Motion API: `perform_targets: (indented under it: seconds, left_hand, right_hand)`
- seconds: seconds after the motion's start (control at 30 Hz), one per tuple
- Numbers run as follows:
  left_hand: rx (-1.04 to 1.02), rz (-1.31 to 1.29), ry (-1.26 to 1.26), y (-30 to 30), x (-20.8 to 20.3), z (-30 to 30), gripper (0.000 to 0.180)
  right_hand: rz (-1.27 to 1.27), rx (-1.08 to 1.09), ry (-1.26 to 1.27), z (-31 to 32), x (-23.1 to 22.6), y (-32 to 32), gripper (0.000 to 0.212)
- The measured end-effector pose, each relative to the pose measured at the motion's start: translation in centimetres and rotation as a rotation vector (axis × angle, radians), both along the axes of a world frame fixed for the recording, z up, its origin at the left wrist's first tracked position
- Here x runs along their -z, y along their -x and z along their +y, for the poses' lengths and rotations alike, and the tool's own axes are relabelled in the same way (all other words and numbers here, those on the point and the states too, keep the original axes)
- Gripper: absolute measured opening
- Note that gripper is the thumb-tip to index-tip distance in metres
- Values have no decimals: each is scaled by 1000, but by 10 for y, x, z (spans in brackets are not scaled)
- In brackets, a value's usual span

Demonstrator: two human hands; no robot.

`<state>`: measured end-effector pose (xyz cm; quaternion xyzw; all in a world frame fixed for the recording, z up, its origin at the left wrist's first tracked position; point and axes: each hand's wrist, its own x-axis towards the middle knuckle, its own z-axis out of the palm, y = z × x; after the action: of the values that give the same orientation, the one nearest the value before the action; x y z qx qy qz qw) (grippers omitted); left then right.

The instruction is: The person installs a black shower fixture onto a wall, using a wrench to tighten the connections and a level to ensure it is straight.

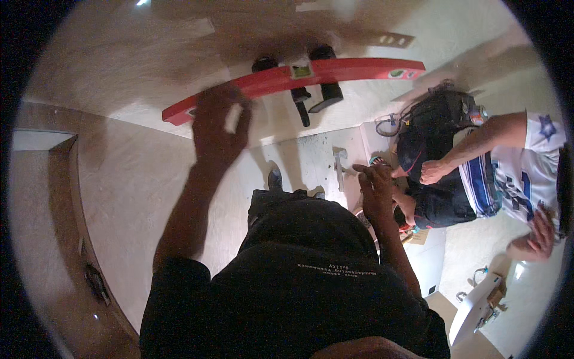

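A long red spirit level (263,82) lies across black wall fittings (326,90), a greenish vial near its middle. My left hand (221,122) is raised at the level's left part, its blurred fingers overlapping the red bar. A gap shows between thumb and fingers; I cannot tell if they touch the level. Lower and to the right, my right hand (378,182) hangs in front of my body, fingers loosely bent and apart. Nothing shows in it.
At right stands another person in a white and blue shirt (514,173), one hand (436,172) near a black bag (442,113). A white basin (472,311) is at lower right. A pale T-shaped object (339,167) lies on the floor. A wall recess (45,161) is at left.
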<state>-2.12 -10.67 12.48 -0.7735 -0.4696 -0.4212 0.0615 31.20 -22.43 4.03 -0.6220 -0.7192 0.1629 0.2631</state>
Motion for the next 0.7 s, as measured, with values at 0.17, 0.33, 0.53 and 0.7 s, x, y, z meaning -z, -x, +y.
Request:
perform_targets:
  seconds: [0.17,0.33,0.53,0.7]
  left_hand:
    - [165,-534,855,-26,58,-36,7]
    - [348,-1354,1166,-15,153,11,19]
    - [741,-2260,1043,-23,167,70,52]
    - [1038,-2379,1216,-27,149,90,57]
  right_hand:
    - [542,257,128,21,-79,14,19]
    - [26,238,-442,75,-143,42,22]
    - [-235,-105,-413,166,-175,95,13]
    - [-315,-338,-340,216,-173,123,12]
